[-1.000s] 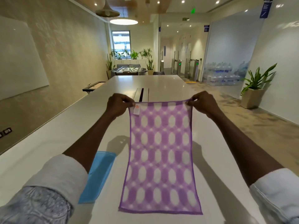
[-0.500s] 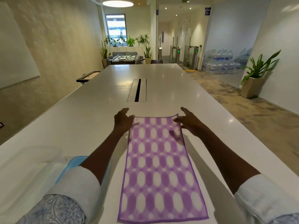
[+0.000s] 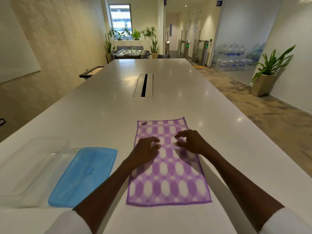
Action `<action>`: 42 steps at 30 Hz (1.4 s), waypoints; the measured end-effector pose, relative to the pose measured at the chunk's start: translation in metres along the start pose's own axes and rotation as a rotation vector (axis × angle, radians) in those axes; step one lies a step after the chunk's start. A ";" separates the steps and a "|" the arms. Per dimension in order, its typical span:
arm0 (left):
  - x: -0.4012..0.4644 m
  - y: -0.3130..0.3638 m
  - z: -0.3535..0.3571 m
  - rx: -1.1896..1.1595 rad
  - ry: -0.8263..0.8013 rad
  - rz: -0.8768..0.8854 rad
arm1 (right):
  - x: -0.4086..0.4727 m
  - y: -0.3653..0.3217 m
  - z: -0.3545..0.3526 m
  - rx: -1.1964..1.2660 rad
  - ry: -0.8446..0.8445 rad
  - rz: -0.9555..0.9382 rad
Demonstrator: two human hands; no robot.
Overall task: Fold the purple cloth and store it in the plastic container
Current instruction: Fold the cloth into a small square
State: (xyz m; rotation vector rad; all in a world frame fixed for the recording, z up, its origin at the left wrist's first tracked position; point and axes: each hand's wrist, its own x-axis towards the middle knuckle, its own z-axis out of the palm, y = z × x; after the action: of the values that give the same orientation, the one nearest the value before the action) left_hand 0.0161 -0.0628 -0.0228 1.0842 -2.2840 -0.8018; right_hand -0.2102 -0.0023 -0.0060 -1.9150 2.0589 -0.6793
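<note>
The purple cloth, patterned with white ovals, lies spread flat on the white table in front of me. My left hand and my right hand hover side by side over its upper middle, fingers curled and apart, holding nothing. To the left stands the clear plastic container, uncovered. Its blue lid lies flat on the table between the container and the cloth.
A cable slot is set into the table's middle, farther away. The table's right edge drops to carpeted floor with a potted plant. A small side table stands off the left edge.
The cloth went from hanging by its top corners to lying flat on the table. Both hands let go of the corners and drew back toward the cloth's middle.
</note>
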 end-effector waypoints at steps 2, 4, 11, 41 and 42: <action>-0.026 0.006 0.007 -0.019 -0.028 0.002 | -0.021 -0.009 0.003 0.018 -0.009 -0.067; -0.053 0.013 0.014 -0.042 -0.024 0.032 | -0.044 -0.017 0.004 0.040 -0.079 -0.162; -0.113 0.014 0.023 -0.131 -0.038 0.111 | -0.104 -0.043 0.005 0.152 -0.447 -0.266; -0.132 0.021 -0.020 0.128 0.179 0.212 | -0.149 -0.012 -0.020 -0.018 0.159 -0.266; -0.133 0.019 -0.028 0.117 0.204 0.209 | -0.150 -0.010 -0.028 0.033 0.157 -0.246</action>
State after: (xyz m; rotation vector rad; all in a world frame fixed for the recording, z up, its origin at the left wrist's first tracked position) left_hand 0.0991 0.0456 -0.0128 0.9109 -2.2450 -0.4591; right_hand -0.1988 0.1498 0.0038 -2.1816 1.9003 -0.9402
